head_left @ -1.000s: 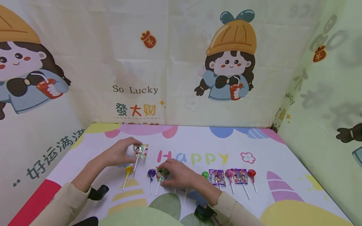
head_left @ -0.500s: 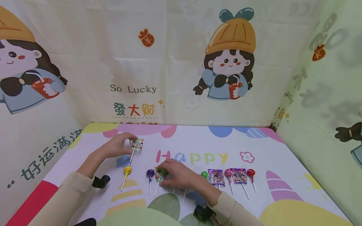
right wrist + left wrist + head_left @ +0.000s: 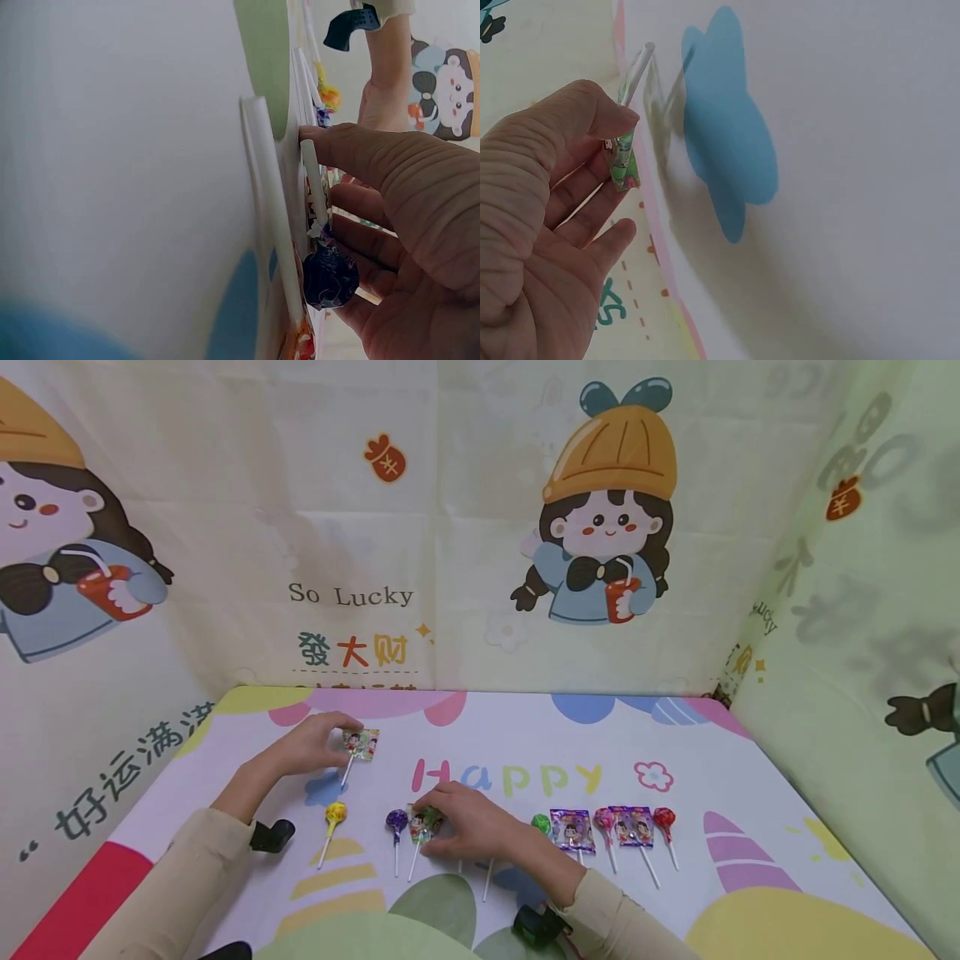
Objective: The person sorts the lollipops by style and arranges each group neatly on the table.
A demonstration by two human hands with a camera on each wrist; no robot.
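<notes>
In the head view my left hand (image 3: 318, 745) pinches a lollipop (image 3: 361, 743) in a clear, green-printed flat wrapper, above the table's far left part. Its white stick (image 3: 639, 71) sticks out past the thumb in the left wrist view. My right hand (image 3: 476, 822) is low at the middle of the row, thumb and fingers around another green flat-wrapped lollipop (image 3: 425, 825). A dark purple round lollipop (image 3: 330, 277) lies by the right palm. Left of that hand are a purple lollipop (image 3: 396, 821) and a yellow lollipop (image 3: 336, 812).
Right of my right hand, a green lollipop (image 3: 542, 823), purple-wrapped lollipops (image 3: 572, 831), a pink lollipop (image 3: 604, 818) and a red lollipop (image 3: 664, 818) continue the row. More sticks (image 3: 488, 881) show from under the hand. A printed cloth wall (image 3: 480, 652) stands behind the table.
My left hand has moved a little toward the back left with its lollipop, then nearly stopped. The right hand has stayed in place. The head view has shifted slightly.
</notes>
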